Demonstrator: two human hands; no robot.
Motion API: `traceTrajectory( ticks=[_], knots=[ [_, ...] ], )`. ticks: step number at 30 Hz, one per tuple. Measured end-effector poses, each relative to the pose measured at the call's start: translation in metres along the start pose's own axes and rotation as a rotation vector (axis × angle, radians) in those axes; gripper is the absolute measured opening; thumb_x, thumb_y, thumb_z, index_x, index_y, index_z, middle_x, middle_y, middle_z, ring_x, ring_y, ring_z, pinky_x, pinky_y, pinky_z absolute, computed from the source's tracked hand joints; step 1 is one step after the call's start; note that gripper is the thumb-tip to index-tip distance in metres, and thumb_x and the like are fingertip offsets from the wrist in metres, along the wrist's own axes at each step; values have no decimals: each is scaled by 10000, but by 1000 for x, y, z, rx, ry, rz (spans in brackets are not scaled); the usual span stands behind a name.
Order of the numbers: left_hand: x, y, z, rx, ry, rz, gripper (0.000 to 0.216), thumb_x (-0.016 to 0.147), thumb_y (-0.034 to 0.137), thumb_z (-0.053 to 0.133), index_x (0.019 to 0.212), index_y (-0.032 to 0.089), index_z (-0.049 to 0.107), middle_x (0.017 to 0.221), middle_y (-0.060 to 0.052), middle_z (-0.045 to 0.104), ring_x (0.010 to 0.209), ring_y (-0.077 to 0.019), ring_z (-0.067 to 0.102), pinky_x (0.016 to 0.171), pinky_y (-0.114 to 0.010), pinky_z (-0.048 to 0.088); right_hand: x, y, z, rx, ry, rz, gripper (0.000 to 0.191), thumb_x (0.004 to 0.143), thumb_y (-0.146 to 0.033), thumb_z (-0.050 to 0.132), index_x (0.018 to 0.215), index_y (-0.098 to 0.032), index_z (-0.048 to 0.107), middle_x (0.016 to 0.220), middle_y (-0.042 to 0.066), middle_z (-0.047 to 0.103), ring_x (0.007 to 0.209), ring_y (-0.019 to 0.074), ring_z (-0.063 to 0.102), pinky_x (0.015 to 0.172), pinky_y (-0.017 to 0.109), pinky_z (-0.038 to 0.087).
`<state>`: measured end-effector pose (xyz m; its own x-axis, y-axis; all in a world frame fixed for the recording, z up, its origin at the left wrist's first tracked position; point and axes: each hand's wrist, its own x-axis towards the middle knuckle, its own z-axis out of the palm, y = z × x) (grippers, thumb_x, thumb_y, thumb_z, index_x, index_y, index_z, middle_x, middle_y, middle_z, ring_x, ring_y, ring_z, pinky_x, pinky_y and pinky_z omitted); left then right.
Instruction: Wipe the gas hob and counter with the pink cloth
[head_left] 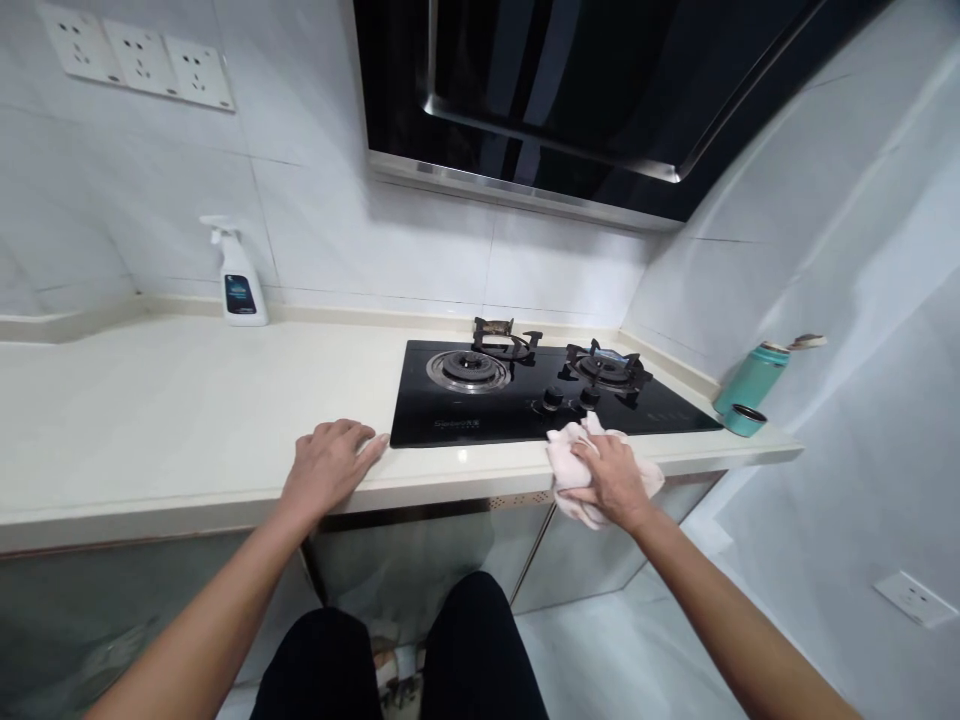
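Note:
My right hand (pixel 613 478) is closed on a pale pink cloth (pixel 570 462) and presses it against the front edge of the cream countertop (pixel 150 420), just in front of the black glass gas hob (pixel 525 400). My left hand (pixel 330 462) rests flat on the countertop edge, fingers stretched out, a little left of the hob's front left corner. The hob has two burners and two knobs (pixel 570 397) near its front.
A white spray bottle (pixel 240 275) stands at the back wall on the left. A teal flask (pixel 752 378) and its cap (pixel 745 419) sit at the counter's right end. A black range hood (pixel 570 90) hangs above the hob. Wall sockets (pixel 139 55) are up left.

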<state>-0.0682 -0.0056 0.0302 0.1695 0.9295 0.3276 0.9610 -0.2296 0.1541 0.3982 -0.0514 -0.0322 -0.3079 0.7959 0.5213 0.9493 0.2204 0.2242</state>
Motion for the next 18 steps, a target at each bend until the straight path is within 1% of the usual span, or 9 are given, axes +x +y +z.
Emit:
traceTrajectory(
  ticks=[2,5,9,13,15,18],
  knots=[
    [0,1,-1,6,0,-4,545,1012,551,324,1147,224,739,1293,-109,694,1238,-354,568,989,-479,430,14,-31,-6,27,-1,-4,691,766,-693,788,1248,-216,661,1273,181,607,1077,361,505,896,469,392],
    [0,0,0,10,8,-2,545,1009,552,324,1130,225,742,1294,-110,695,1226,-355,578,983,-475,434,29,-67,-13,61,-11,-11,741,718,-689,836,1263,-222,651,1289,176,602,1081,358,507,917,478,388],
    [2,-6,4,-14,33,13,535,992,561,337,1100,234,747,1286,-108,701,1205,-363,596,965,-480,447,48,-105,-24,106,-53,-34,773,702,-675,857,1299,-241,628,1340,163,589,1119,368,507,950,506,395],
    [7,-16,14,-68,65,19,545,973,590,352,1076,237,753,1250,-115,719,1190,-383,613,961,-506,463,71,-155,-33,143,-66,-110,819,705,-707,837,1330,-240,588,1348,151,581,1119,359,520,950,525,425],
    [8,-20,19,-118,111,18,543,963,606,372,1103,231,739,1243,-120,722,1198,-385,618,987,-525,463,84,-183,-36,150,-41,-157,855,718,-720,819,1370,-237,550,1341,153,573,1108,358,525,938,535,438],
    [9,-26,24,-258,249,65,535,956,620,407,1153,217,699,1230,-127,719,1206,-351,626,1048,-518,463,100,-225,-40,181,4,-204,890,731,-699,821,1415,-225,503,1330,155,562,1105,351,525,937,539,446]
  ],
)
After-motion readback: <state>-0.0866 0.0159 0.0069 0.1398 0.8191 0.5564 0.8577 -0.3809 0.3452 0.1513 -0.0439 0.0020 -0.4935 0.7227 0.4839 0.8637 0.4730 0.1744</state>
